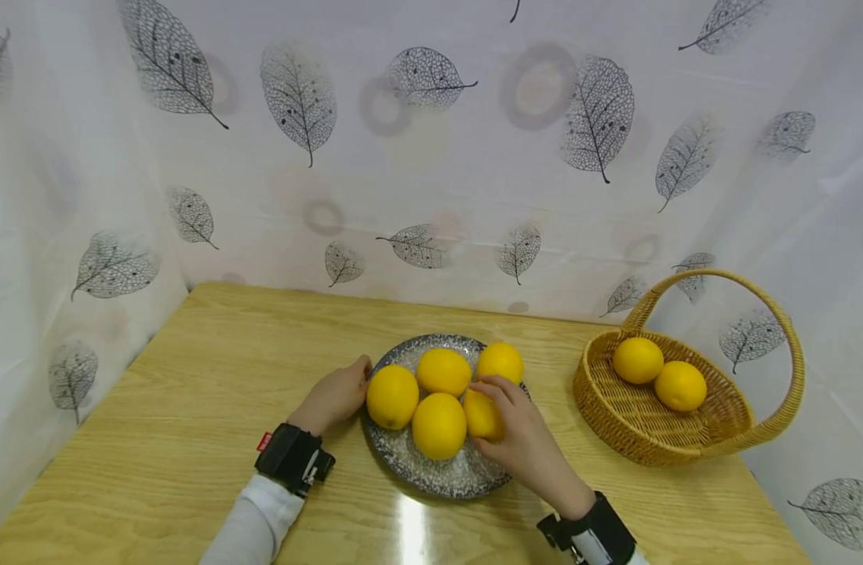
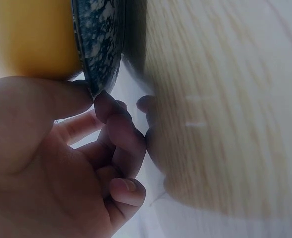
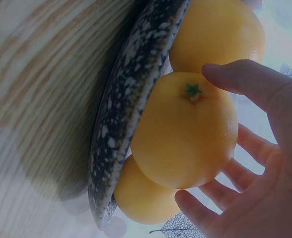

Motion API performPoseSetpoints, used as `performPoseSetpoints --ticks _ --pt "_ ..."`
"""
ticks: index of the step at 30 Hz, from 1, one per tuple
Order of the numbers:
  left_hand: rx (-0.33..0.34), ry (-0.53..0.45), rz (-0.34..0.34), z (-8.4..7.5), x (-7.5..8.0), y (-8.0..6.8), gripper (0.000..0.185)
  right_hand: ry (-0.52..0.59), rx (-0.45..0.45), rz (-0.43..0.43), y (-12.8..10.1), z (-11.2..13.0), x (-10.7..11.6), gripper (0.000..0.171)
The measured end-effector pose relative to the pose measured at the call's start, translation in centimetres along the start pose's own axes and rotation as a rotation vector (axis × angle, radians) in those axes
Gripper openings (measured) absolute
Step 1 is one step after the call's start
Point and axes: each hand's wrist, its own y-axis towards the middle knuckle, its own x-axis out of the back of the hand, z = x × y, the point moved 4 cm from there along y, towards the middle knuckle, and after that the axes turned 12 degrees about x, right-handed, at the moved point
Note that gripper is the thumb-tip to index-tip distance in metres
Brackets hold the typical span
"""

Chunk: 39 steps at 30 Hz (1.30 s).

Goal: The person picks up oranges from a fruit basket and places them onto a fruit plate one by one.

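A round speckled grey plate (image 1: 427,477) on the table bears several oranges. At its left side my left hand (image 1: 337,395) grips the rim. In the left wrist view the thumb lies above the plate edge (image 2: 100,44) and the curled fingers sit under it. My right hand (image 1: 519,435) curls round the orange at the plate's right side (image 1: 479,414). The right wrist view shows this orange (image 3: 185,134) with a green star-shaped stem end, the thumb at its top and the fingers partly hidden behind it. Other oranges (image 1: 440,426) lie close beside it.
To the right stands a wicker basket (image 1: 618,428) with a tall arched handle, holding two oranges (image 1: 638,360). A leaf-patterned curtain (image 1: 431,173) hangs behind and along the sides of the wooden table (image 1: 191,377). A black strap device (image 1: 293,459) sits on each wrist.
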Motion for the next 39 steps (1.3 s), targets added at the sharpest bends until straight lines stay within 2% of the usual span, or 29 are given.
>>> performPoseSetpoints --ticks 14,39 --pt "0.001 -0.008 -0.001 -0.06 0.06 -0.04 0.018 0.000 0.018 -0.006 0.01 0.09 0.10 0.073" --pt "-0.011 0.006 -0.008 -0.06 0.11 -0.10 0.017 0.011 -0.048 0.021 -0.13 -0.01 0.19 0.072"
